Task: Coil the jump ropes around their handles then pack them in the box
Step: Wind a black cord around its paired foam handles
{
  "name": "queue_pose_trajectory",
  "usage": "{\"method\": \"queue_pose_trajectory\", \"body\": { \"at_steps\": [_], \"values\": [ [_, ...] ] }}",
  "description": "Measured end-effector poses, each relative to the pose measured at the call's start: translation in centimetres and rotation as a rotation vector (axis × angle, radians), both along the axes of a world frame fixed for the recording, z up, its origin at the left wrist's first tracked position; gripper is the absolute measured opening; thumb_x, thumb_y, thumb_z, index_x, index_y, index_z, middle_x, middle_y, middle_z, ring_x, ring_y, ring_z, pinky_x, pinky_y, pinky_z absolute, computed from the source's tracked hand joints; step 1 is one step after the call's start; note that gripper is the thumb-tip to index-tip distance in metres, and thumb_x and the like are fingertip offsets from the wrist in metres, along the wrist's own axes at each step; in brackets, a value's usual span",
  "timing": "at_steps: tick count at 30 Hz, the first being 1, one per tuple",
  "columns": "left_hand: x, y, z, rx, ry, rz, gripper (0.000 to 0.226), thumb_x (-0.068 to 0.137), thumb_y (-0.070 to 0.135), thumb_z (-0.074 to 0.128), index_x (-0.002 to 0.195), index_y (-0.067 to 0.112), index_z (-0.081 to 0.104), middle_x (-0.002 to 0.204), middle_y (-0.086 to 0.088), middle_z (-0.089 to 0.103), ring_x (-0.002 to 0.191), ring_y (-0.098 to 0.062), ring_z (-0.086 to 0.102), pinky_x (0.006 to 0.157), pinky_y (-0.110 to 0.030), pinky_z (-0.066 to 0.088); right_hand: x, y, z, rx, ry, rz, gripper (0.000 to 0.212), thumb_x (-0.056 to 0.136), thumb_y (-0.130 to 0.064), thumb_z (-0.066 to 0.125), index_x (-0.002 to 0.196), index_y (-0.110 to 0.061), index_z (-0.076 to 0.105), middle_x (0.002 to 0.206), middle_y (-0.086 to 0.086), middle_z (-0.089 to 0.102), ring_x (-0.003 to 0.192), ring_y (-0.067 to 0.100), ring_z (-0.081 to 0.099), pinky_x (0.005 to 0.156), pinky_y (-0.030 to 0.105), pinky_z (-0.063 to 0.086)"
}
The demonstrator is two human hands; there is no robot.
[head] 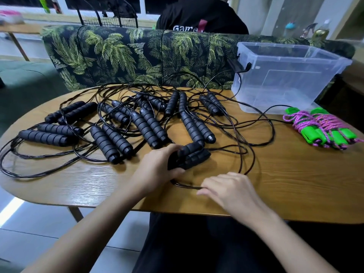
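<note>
Several black jump ropes with ribbed foam handles (146, 126) lie spread over the wooden table (285, 184), their thin black cords tangled in loops. My left hand (157, 170) grips a pair of black handles (192, 155) held together near the table's front. My right hand (230, 190) pinches a black cord (185, 185) that runs from that pair along the tabletop. A clear plastic box (285, 75) stands open and empty at the back right. Pink ropes coiled around green handles (323, 128) lie in front of the box, at the right edge.
A sofa with a palm-leaf print (118, 54) stands right behind the table. A person in a black shirt (201, 16) sits beyond it. Bottles (321, 30) stand at the back right. Some cords hang over the table's left and far edges.
</note>
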State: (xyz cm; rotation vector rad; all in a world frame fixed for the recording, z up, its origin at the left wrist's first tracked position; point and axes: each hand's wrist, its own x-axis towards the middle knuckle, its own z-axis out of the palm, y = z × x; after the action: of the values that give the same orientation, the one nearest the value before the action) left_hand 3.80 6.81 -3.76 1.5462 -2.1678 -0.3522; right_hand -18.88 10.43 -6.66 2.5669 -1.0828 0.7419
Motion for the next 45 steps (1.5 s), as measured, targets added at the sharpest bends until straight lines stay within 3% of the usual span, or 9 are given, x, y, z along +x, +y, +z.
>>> {"method": "queue_pose_trajectory", "body": {
  "at_steps": [4, 9, 16, 20, 24, 31, 38, 41, 45],
  "values": [
    [-0.1, -0.1, -0.5, 0.025, -0.054, 0.063, 0.075, 0.081, 0.044, 0.076, 0.144, 0.02, 0.045, 0.139, 0.0, 0.057, 0.124, -0.02, 0.055, 0.099, -0.028, 0.042, -5.1, -2.4, 1.1, 0.259, -0.072, -0.083, 0.052, 0.094, -0.07, 0.027, 0.073, -0.035, 0.06, 0.068, -0.016, 0.055, 0.067, -0.001, 0.049, 0.055, 0.016, 0.042],
    [-0.1, -0.2, -1.5, -0.002, 0.007, 0.017, 0.07, 0.083, 0.036, 0.076, 0.142, 0.012, 0.047, 0.13, -0.005, 0.06, 0.12, -0.024, 0.054, 0.099, -0.027, 0.039, -8.1, -4.2, 1.6, 0.517, -0.168, -0.184, 0.023, 0.081, -0.064, 0.045, 0.069, -0.045, 0.051, 0.079, -0.017, 0.056, 0.094, -0.003, 0.047, 0.077, 0.016, 0.031],
    [1.0, 0.2, -0.1, -0.161, 0.17, -0.172, 0.068, 0.079, 0.041, 0.077, 0.138, 0.016, 0.054, 0.122, 0.006, 0.06, 0.108, -0.004, 0.05, 0.093, -0.024, 0.044, -8.1, -6.1, 2.2, 0.713, -0.308, -0.234, 0.031, 0.083, -0.06, 0.054, 0.065, -0.037, 0.061, 0.072, -0.015, 0.062, 0.078, -0.003, 0.055, 0.076, 0.031, 0.04],
    [-1.0, 2.6, 2.8, -0.334, -0.147, -0.488, 0.075, 0.084, 0.047, 0.067, 0.143, 0.007, 0.043, 0.133, -0.003, 0.059, 0.108, -0.016, 0.051, 0.095, -0.028, 0.044, -6.0, -8.4, 5.3, 0.697, -0.342, -0.233, 0.04, 0.075, -0.071, 0.051, 0.064, -0.035, 0.063, 0.055, -0.008, 0.054, 0.056, 0.007, 0.047, 0.066, 0.035, 0.043],
    [-3.8, 3.6, 3.0, -0.468, -0.427, -0.254, 0.117, 0.047, 0.043, 0.093, 0.135, -0.012, 0.038, 0.102, -0.016, 0.07, 0.076, -0.025, 0.062, 0.065, -0.029, 0.055, -2.2, -8.9, 10.0, 0.534, -0.401, -0.258, 0.047, 0.077, -0.072, 0.049, 0.067, -0.03, 0.065, 0.061, -0.003, 0.065, 0.06, 0.018, 0.058, 0.07, 0.041, 0.053],
    [-2.4, 1.3, 3.5, -0.408, -0.332, 0.057, 0.104, 0.035, 0.024, 0.098, 0.119, -0.02, 0.057, 0.098, -0.022, 0.071, 0.059, -0.034, 0.058, 0.05, -0.036, 0.053, 1.7, -0.1, 11.5, 0.418, -0.374, -0.107, 0.045, 0.086, -0.064, 0.044, 0.084, -0.029, 0.072, 0.064, -0.007, 0.068, 0.058, 0.01, 0.059, 0.058, 0.03, 0.046],
    [-2.2, 1.0, 4.8, -0.339, -0.008, 0.09, 0.089, 0.055, 0.012, 0.093, 0.131, -0.012, 0.052, 0.096, -0.022, 0.07, 0.077, -0.041, 0.062, 0.07, -0.035, 0.047, 1.5, 2.0, 7.9, 0.737, -0.737, 0.009, 0.023, 0.097, -0.027, 0.059, 0.08, -0.03, 0.074, 0.065, -0.003, 0.065, 0.049, 0.006, 0.053, 0.061, 0.033, 0.052],
    [-2.9, 1.6, 5.8, -0.267, 0.26, 0.106, 0.079, 0.073, 0.012, 0.082, 0.143, 0.003, 0.046, 0.099, -0.009, 0.067, 0.095, -0.025, 0.059, 0.075, -0.017, 0.033, 1.8, 1.4, 7.7, 0.915, -0.927, 0.03, 0.031, 0.096, -0.017, 0.061, 0.074, -0.033, 0.075, 0.068, 0.002, 0.068, 0.048, 0.016, 0.049, 0.08, 0.028, 0.054],
    [-2.7, 2.0, 6.7, -0.164, 0.429, 0.026, 0.077, 0.077, 0.014, 0.081, 0.145, 0.012, 0.045, 0.102, 0.016, 0.063, 0.095, 0.013, 0.054, 0.078, 0.003, 0.034, 1.8, 0.1, 8.1, 0.95, -1.079, -0.008, 0.016, 0.094, -0.013, 0.062, 0.094, -0.026, 0.071, 0.064, -0.002, 0.066, 0.045, 0.008, 0.043, 0.072, 0.012, 0.048]
  ]
}}
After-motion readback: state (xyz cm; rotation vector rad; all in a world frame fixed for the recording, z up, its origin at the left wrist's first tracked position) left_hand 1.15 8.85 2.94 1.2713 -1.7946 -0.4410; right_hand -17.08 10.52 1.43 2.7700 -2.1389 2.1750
